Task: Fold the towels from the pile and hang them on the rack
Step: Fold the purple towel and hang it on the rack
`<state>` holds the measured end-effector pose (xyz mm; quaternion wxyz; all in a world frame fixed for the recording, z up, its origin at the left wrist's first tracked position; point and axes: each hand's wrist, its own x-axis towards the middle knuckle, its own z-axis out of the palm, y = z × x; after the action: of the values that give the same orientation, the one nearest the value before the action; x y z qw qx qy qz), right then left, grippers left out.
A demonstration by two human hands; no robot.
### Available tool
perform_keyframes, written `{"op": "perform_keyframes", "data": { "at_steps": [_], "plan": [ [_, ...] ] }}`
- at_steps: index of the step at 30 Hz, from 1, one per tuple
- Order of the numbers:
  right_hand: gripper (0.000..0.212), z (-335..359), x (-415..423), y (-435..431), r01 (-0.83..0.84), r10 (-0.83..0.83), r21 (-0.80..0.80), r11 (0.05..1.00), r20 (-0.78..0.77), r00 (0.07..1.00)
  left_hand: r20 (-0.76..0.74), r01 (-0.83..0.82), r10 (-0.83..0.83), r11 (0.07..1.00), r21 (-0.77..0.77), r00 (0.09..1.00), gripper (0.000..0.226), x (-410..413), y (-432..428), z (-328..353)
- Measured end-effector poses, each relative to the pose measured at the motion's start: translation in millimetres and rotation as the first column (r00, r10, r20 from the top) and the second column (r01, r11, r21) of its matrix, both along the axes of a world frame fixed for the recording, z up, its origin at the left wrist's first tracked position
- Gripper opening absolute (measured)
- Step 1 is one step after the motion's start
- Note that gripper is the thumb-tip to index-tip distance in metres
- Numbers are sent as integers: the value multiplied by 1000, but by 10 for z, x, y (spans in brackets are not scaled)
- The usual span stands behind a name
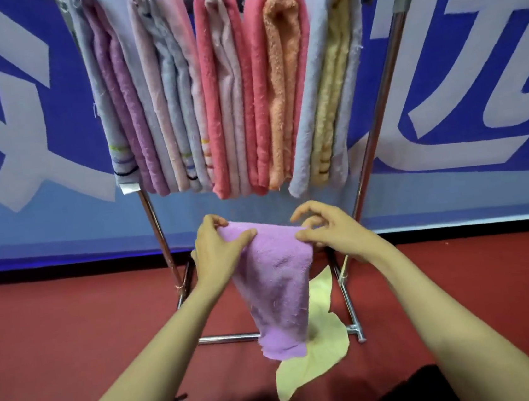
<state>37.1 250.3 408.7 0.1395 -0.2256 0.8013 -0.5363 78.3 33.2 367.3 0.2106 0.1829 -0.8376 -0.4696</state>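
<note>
Now the left hand [219,250] and right hand [329,231] each pinch a top corner of the purple towel [276,284], which hangs long-way down in front of the rack [376,121]

Your left hand [219,250] and right hand [334,230] pinch the top corners of the purple towel [276,284], which hangs in front of the rack [378,114]. Folded towels [227,89] drape side by side over its top. A yellow towel [320,355] lies on the red floor [72,321] below.
</note>
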Motion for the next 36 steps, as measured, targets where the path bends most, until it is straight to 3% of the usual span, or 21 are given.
{"op": "perform_keyframes", "data": {
  "at_steps": [4,8,13,16,20,27,36],
  "plan": [
    [15,-425,-134,-141,-123,119,72,990,52,992,93,48,-43,997,-53,995,43,-149,-15,-451],
    [18,-741,-255,-234,-75,66,77,994,106,992,137,184,-175,981,-57,975,12,-229,-56,-837],
    [32,-945,-284,-214,-130,111,103,986,171,979,128,244,-251,967,69,959,38,-180,-63,-1087],
    [28,-915,-323,-233,-101,103,222,970,5,995,56,243,-250,965,102,967,30,-162,-19,-1068],
    [9,-929,-365,-317,-61,96,205,977,-164,982,-29,192,-189,970,149,981,21,-209,46,-1000],
    [15,-1204,-472,-386,110,82,326,939,-522,849,-58,230,-222,944,238,973,21,-278,184,-955],
    [14,-1240,-516,-371,87,13,212,973,-432,902,-36,225,-234,864,451,972,25,-341,215,-956]
  ]
}}
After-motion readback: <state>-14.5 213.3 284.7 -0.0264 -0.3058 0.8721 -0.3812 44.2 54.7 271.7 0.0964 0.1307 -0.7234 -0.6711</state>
